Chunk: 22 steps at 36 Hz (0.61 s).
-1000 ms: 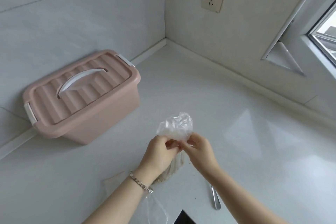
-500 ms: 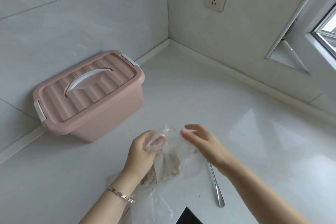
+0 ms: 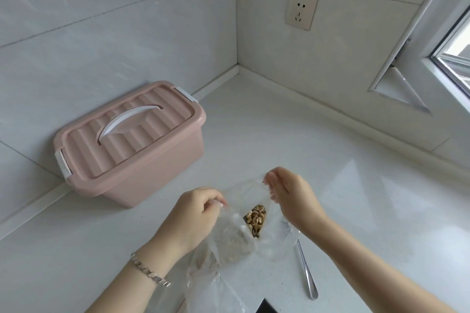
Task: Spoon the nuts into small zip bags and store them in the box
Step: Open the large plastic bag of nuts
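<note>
A clear plastic bag (image 3: 277, 241) lies on the white counter with its mouth spread wide, and brown walnut pieces (image 3: 255, 218) show inside. My left hand (image 3: 195, 213) pinches the left edge of the bag's mouth. My right hand (image 3: 290, 193) pinches the right edge, a little farther from me. A metal spoon (image 3: 307, 274) lies on the counter just right of the bag, its bowl hidden under the plastic. More clear plastic, perhaps small zip bags (image 3: 213, 290), lies below my left wrist. The pink box (image 3: 132, 140) stands at the left with its lid shut.
The counter (image 3: 356, 185) meets tiled walls at the back corner. A wall socket (image 3: 301, 10) sits above it. A window frame (image 3: 432, 66) runs along the right. A dark object (image 3: 265, 307) pokes in at the bottom edge. A bracelet is on my left wrist.
The bag's top was gathered in both hands a second ago. My hands have since moved apart and pulled the mouth wide, so the walnuts now show.
</note>
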### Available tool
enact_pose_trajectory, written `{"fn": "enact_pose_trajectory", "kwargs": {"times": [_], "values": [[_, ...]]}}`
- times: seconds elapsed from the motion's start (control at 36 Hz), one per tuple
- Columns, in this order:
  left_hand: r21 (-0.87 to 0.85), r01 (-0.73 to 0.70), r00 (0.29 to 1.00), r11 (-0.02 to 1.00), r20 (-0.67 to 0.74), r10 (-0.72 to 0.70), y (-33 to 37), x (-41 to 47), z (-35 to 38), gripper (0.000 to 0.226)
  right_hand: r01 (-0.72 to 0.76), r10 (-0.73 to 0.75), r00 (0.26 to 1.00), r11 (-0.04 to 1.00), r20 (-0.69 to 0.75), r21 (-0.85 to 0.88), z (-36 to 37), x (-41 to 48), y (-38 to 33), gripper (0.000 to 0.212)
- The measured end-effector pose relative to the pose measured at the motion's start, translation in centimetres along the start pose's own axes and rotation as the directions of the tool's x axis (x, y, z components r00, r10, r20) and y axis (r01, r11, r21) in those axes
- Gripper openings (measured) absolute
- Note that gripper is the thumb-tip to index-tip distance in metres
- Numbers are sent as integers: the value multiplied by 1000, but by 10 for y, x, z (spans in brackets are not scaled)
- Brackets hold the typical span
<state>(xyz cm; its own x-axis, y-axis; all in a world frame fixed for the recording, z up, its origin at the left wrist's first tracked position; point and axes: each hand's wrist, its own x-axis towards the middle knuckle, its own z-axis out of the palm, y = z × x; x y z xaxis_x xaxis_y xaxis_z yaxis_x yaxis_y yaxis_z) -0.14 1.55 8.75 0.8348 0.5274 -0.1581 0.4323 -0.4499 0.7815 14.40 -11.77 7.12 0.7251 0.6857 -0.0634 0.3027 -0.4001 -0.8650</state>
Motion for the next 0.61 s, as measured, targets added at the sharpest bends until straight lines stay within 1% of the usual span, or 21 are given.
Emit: {"fn": "enact_pose_trajectory", "kwargs": {"times": [0.03,0.06,0.11,0.14,0.17,0.19,0.22,0.25,0.28,0.33,0.36,0.39,0.42,0.44,0.47,0.5,0.56,0.58,0.61], "values": [[-67,17,1000,998,-3,-18,6,1,-1,27,3,-3,1000,1000,-2,-3,0,1,-1,32],[-117,25,1000,993,-5,-26,11,2,-2,31,2,-2,1000,1000,-5,-6,-1,1,-3,33],[-119,36,999,992,-12,-38,20,6,-3,50,-14,13,1000,1000,-11,-3,-1,1,-4,35],[-74,45,999,996,-24,-47,21,8,-2,59,-31,31,999,999,-11,15,0,0,-4,35],[-8,51,998,999,-44,-51,22,11,0,58,-56,56,998,998,-9,38,1,-1,-4,36],[67,48,997,997,-65,-43,23,15,2,50,-81,81,997,995,-10,56,1,-2,-4,35],[134,37,998,990,-56,-30,23,18,4,40,-99,100,995,993,-18,60,1,-2,-3,35],[187,20,1000,982,-22,-16,23,21,5,31,-113,115,993,992,-28,48,0,-2,-2,34],[238,-13,999,971,34,5,21,23,7,28,-129,129,991,992,-33,15,-2,-2,1,33],[357,-102,989,929,138,56,14,26,13,32,-161,160,987,985,-24,-65,-6,-1,10,25],[394,-137,984,909,162,78,11,25,15,32,-190,190,982,978,-16,-87,-8,-1,15,18],[427,-163,980,890,172,97,8,24,18,31,-221,221,975,971,-13,-93,-10,-3,21,18],[469,-187,977,863,180,114,6,23,20,29,-232,231,973,969,-12,-88,-11,-5,26,29],[521,-209,974,827,189,128,3,23,23,30,-216,216,976,973,-8,-79,-13,-7,30,40],[567,-221,973,793,189,136,-2,24,26,36,-183,183,983,980,-13,-83,-14,-10,33,47],[588,-217,975,779,170,143,-8,24,30,45,-130,129,991,986,-17,-100,-14,-13,35,48],[579,-151,989,801,88,123,-15,27,33,60,46,-52,998,981,-23,-187,-15,-18,38,38],[554,-111,994,825,41,106,-17,28,35,62,141,-150,989,960,-17,-241,-15,-20,40,33],[520,-74,996,851,1,86,-18,29,36,60,232,-244,970,925,-4,-300,-14,-19,42,34]]}}
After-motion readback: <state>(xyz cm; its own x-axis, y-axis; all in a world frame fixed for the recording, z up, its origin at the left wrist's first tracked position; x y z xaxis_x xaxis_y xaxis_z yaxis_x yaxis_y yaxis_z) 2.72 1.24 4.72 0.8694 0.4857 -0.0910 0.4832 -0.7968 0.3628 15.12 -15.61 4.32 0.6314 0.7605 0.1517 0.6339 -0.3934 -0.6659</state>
